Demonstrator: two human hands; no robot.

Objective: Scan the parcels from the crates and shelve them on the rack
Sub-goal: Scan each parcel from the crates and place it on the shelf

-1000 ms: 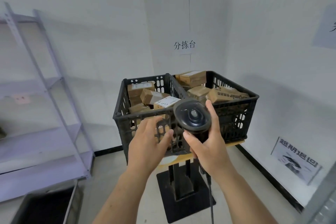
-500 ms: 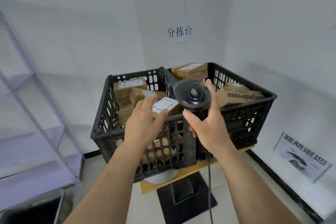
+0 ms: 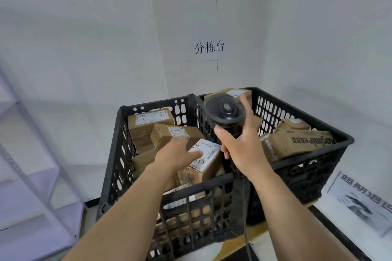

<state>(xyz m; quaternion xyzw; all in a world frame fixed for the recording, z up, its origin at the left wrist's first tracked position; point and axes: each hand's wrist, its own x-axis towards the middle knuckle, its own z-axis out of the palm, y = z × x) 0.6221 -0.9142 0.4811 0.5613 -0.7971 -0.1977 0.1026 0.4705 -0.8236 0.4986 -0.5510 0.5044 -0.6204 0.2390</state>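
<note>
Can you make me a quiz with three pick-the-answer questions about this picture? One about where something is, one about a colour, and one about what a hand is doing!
1. Where does the left hand rest?
A. on a parcel in the left crate
B. on the rack
C. on the floor

2. What colour are the crates?
A. purple
B. black
C. white

3. What is the right hand doing?
A. hanging free
B. gripping the scanner
C. lifting a crate

Answers:
1 A: its fingers lie on the labelled parcel inside the left crate.
2 B: both crates' walls are black.
3 B: its fingers wrap around the scanner handle.
</note>
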